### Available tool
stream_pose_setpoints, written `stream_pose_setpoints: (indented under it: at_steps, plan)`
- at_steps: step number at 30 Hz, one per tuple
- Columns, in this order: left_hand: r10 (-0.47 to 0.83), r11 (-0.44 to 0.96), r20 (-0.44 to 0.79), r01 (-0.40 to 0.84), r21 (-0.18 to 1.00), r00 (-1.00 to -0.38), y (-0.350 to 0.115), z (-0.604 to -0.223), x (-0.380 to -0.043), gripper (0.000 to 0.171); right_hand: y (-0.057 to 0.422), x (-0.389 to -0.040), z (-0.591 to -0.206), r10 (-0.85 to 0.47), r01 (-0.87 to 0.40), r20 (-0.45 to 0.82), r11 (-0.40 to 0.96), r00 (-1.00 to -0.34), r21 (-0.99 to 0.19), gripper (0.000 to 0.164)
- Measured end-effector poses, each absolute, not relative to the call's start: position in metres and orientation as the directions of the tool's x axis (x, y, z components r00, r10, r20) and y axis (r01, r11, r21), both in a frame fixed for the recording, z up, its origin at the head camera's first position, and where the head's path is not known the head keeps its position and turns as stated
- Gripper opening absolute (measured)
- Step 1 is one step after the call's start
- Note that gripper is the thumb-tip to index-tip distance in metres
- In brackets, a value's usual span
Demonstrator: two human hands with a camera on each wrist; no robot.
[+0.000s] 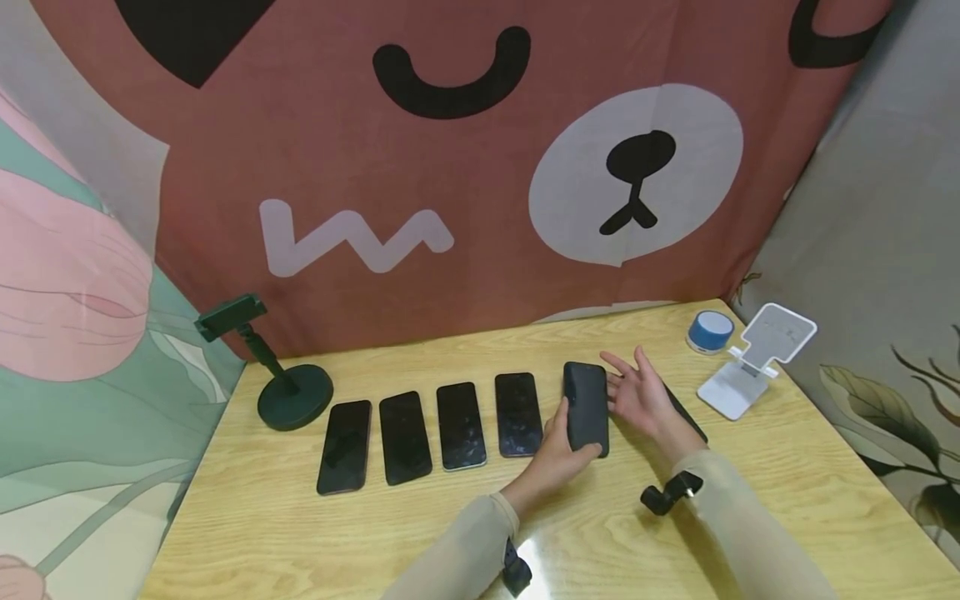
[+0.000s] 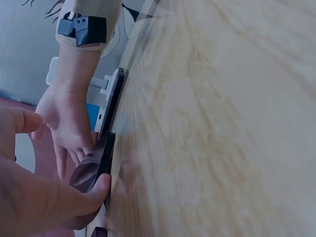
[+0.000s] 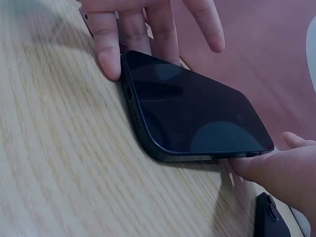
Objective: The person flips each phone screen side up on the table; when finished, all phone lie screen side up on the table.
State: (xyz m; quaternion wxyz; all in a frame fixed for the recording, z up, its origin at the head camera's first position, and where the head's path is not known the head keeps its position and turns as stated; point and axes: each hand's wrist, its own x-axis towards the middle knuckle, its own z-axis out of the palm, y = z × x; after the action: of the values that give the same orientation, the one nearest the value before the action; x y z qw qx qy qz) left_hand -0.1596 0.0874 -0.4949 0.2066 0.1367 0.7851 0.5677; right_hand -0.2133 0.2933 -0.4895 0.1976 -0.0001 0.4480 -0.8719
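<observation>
My left hand (image 1: 557, 450) grips a black smartphone (image 1: 588, 408) at its left side and lower end, the thumb lying along the bottom edge. That phone is screen up and slightly raised off the table in the right wrist view. My right hand (image 1: 642, 398) is at the phone's right edge, palm turned up, fingers loosely extended and fingertips close against the side. Another dark phone (image 1: 687, 415) lies partly hidden behind the right hand and forearm. To the left, several phones (image 1: 459, 425) lie screen up in a row.
A dark green phone stand (image 1: 295, 397) with a round base stands at the back left. At the back right are a white folding stand (image 1: 735, 392) and a blue-and-white cylinder (image 1: 710, 332). A printed cloth (image 1: 480, 300) hangs behind the wooden table (image 1: 300, 542).
</observation>
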Motion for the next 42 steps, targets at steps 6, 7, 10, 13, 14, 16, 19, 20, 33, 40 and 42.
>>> stream_pose_setpoints:
  at_steps: [6,7,10,13,14,16,19,20,33,40,42]
  plan:
    - [0.448,0.345,-0.154,0.011,0.938,-0.881,0.088,-0.491,-0.158,0.09,0.291,-0.217,-0.489,-0.328,0.33,-0.179,-0.493,-0.927,-0.805,0.085]
    - [0.449,0.352,-0.157,0.013,0.936,-0.88,0.088,-0.491,-0.158,0.09,0.291,-0.217,-0.49,-0.329,0.329,-0.177,-0.495,-0.928,-0.804,0.085]
    - [0.448,0.367,-0.166,0.011,0.93,-0.879,0.088,-0.492,-0.157,0.09,0.289,-0.217,-0.493,-0.33,0.326,-0.171,-0.505,-0.929,-0.799,0.085]
    - [0.436,0.371,-0.168,0.006,0.929,-0.884,0.089,-0.494,-0.156,0.09,0.287,-0.215,-0.495,-0.329,0.324,-0.169,-0.504,-0.929,-0.801,0.085]
    - [0.433,0.37,-0.165,0.008,0.929,-0.886,0.089,-0.495,-0.156,0.09,0.287,-0.215,-0.494,-0.326,0.322,-0.17,-0.499,-0.93,-0.805,0.086]
    - [0.425,0.374,-0.167,0.005,0.928,-0.89,0.089,-0.495,-0.155,0.09,0.285,-0.215,-0.494,-0.321,0.316,-0.17,-0.49,-0.932,-0.813,0.086]
    - [0.411,0.372,-0.176,-0.012,0.928,-0.894,0.089,-0.494,-0.155,0.09,0.283,-0.215,-0.492,-0.311,0.305,-0.168,-0.473,-0.936,-0.827,0.086]
    - [0.409,0.373,-0.182,-0.018,0.928,-0.894,0.089,-0.494,-0.155,0.089,0.282,-0.215,-0.491,-0.304,0.3,-0.167,-0.468,-0.938,-0.831,0.087]
    - [0.401,0.374,-0.22,-0.06,0.925,-0.889,0.091,-0.49,-0.151,0.095,0.28,-0.213,-0.491,-0.296,0.283,-0.162,-0.432,-0.941,-0.857,0.087]
    - [0.374,0.363,-0.192,-0.048,0.931,-0.907,0.091,-0.494,-0.15,0.102,0.279,-0.213,-0.495,-0.284,0.274,-0.163,-0.412,-0.945,-0.869,0.087]
    - [0.376,0.366,-0.187,-0.04,0.93,-0.908,0.091,-0.494,-0.15,0.102,0.278,-0.212,-0.495,-0.278,0.269,-0.163,-0.406,-0.947,-0.873,0.088]
